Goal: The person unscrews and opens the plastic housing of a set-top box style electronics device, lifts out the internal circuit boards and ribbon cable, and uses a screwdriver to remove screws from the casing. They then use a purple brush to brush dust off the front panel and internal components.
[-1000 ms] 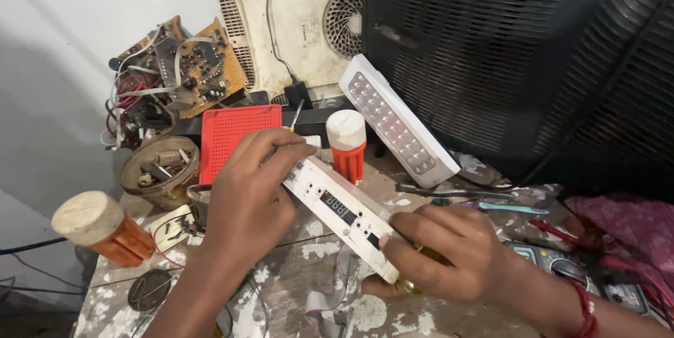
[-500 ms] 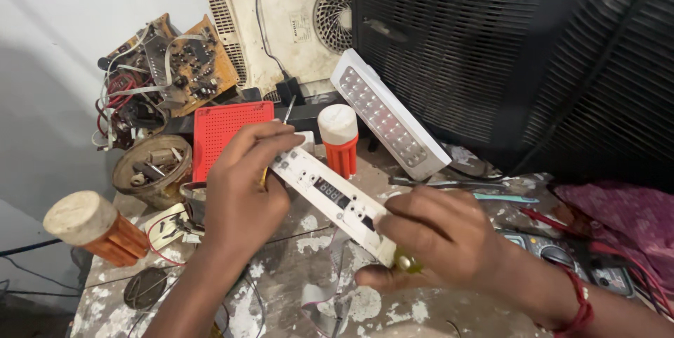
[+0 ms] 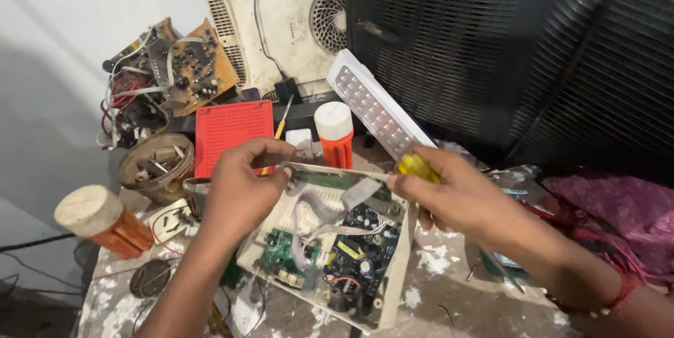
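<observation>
An open white electronic box lies tilted toward me on the paint-spattered table, its green circuit board, black board and flat ribbon cables exposed. My left hand grips the box's upper left edge. My right hand holds the upper right corner and has a yellow-handled screwdriver tucked in its fingers. A red thread band circles my right wrist.
Behind the box stand a red perforated panel, a red-and-white cylinder lamp, a white LED light bar and a beige fan housing. Loose circuit boards, a bowl of parts, a wooden-topped cylinder, pink cloth.
The box was held edge-on, front panel toward me; now it is turned over so its open inside with the boards faces up. Both hands shifted to its upper edge.
</observation>
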